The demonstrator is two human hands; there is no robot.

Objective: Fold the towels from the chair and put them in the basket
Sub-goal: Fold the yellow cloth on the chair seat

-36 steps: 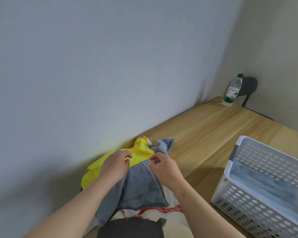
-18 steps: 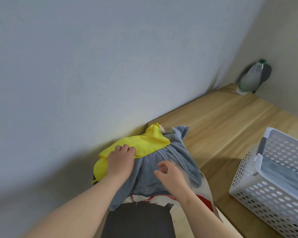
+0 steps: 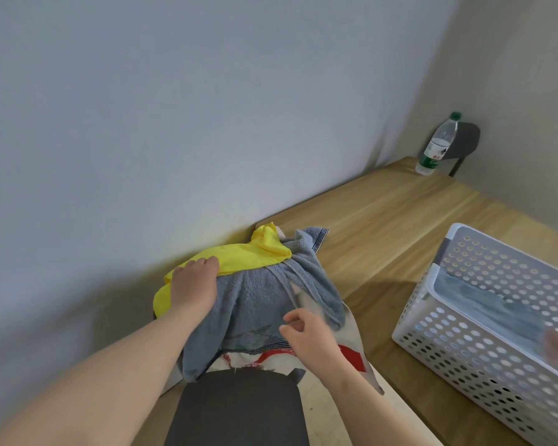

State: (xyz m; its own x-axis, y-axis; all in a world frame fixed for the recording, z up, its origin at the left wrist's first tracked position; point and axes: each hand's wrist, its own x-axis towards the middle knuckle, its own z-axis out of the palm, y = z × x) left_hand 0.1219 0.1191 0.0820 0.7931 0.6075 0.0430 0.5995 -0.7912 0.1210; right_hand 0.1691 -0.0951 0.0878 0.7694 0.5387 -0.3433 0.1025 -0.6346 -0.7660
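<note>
A grey towel [image 3: 255,304] lies draped over a pile on the dark chair [image 3: 239,410], with a yellow towel [image 3: 248,255] behind it against the wall. Under them is a white cloth with red print [image 3: 351,355]. My left hand [image 3: 194,284] rests flat where the yellow and grey towels meet. My right hand [image 3: 306,333] is at the grey towel's lower right, fingers curled, pinching a taut strip of its edge. The white perforated basket [image 3: 445,252] stands on the table at the right and holds a folded blue-grey towel [image 3: 484,304].
The wooden table [image 3: 384,226] runs along the wall from the chair to the far corner. A water bottle [image 3: 437,146] stands at that corner, with another dark chair back [image 3: 467,140] behind it. The wall is close on the left.
My right hand has come down from the top of the grey towel to its lower right edge, drawing cloth along. My left hand has slid onto the yellow towel's edge.
</note>
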